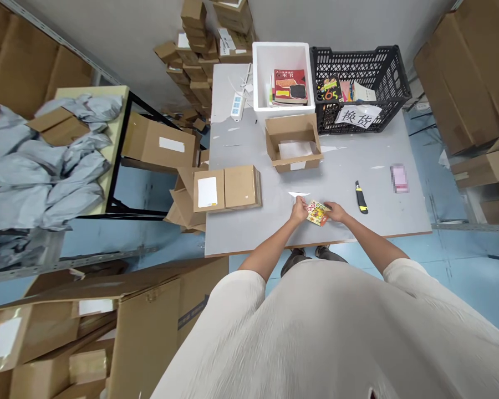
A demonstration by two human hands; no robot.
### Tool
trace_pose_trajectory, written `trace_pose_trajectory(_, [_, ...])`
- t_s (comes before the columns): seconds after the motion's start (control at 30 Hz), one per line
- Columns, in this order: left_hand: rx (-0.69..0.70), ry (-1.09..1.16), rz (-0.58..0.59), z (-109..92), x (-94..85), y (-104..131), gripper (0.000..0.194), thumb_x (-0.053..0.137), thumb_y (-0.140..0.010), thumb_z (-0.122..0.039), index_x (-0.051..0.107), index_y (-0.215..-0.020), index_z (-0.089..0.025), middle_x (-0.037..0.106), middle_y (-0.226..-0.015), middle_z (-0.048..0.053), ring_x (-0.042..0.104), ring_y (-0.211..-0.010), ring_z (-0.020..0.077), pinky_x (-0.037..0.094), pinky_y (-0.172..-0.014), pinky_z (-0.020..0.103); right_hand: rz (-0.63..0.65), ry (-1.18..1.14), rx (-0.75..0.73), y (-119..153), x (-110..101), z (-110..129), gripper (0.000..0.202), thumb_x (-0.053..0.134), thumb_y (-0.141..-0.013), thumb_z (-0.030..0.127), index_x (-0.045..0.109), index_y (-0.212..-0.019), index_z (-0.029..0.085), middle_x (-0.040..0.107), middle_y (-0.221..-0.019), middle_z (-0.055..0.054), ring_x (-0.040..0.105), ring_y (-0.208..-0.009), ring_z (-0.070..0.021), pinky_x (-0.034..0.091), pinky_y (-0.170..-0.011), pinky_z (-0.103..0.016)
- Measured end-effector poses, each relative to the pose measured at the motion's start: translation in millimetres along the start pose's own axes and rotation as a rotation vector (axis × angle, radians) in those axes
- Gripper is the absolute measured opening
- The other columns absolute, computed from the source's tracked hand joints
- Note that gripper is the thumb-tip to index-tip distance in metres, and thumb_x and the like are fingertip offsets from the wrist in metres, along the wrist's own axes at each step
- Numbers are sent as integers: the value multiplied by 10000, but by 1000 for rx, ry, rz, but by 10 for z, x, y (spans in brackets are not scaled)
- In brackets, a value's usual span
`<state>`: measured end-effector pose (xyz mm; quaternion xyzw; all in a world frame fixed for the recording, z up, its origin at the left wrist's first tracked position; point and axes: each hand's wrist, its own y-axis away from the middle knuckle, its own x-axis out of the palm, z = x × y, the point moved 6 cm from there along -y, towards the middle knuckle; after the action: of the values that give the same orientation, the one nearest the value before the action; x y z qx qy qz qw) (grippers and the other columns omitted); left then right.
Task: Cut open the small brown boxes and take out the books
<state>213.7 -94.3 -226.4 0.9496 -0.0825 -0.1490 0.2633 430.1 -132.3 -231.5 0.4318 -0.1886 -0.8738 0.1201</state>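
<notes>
A small colourful booklet (317, 213) is held between both hands over the front part of the grey table (249, 233). My left hand (300, 209) grips its left edge with closed fingers. On the opposite edge, my right hand (335, 211) pinches the booklet near its upper right corner. To the right lies a black and yellow box cutter (361, 198). An open cardboard box (293, 162) with white paper inside stands behind the hands. A closed cardboard box (242, 188) with a white label sits to their left.
At the table's back stand a white foam box (261, 83) with books and a black crate (357, 119) with books. A power strip (237, 106) and a pink item (399, 178) lie on the table. Grey parcels (29, 188) fill a left shelf.
</notes>
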Motion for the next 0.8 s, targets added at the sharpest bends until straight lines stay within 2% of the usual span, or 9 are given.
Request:
trace_pose_trajectory(0.13, [134,-10,12,-312,-126,-37,328,714,-788,-67,529,-967,-271,647,-785,-61,669,-790,154,555,-892,323,45,-364,52,-20,-91,233,224,734,-847,392,809,-972,222,822,-930,-43,722,-904,-233,585,-853,-332])
trace_pose_trajectory(0.27, [190,9,-25,-604,-294,-78,252,660,-796,-54,551,-914,-249,701,-908,-4,702,-904,166,556,-961,342,33,-548,30,18,-304,439,239,744,-780,459,774,-830,227,787,-818,-8,688,-809,-219,568,-788,-328])
trace_pose_trajectory(0.43, [207,95,-132,-807,-477,-25,286,734,-852,-167,583,-1082,-241,729,-1180,67,716,-967,179,575,-955,361,-5,-712,-30,90,-649,611,368,782,-736,578,735,-795,218,755,-783,-20,664,-797,-218,551,-755,-331])
trace_pose_trajectory(0.63, [183,279,-6,-932,-350,33,259,776,-888,-266,583,-1056,-232,743,-924,28,751,-908,201,604,-859,343,-124,-808,-59,-12,-1009,833,490,823,-709,672,740,-880,221,749,-829,-28,664,-832,-220,560,-773,-356])
trace_pose_trajectory(0.8, [194,279,-67,-1095,-451,9,284,711,-928,-231,578,-1179,-226,760,-990,46,759,-898,201,613,-827,334,-187,-803,-78,-107,-1143,1033,498,787,-728,670,732,-970,238,768,-903,-36,642,-780,-203,516,-680,-324])
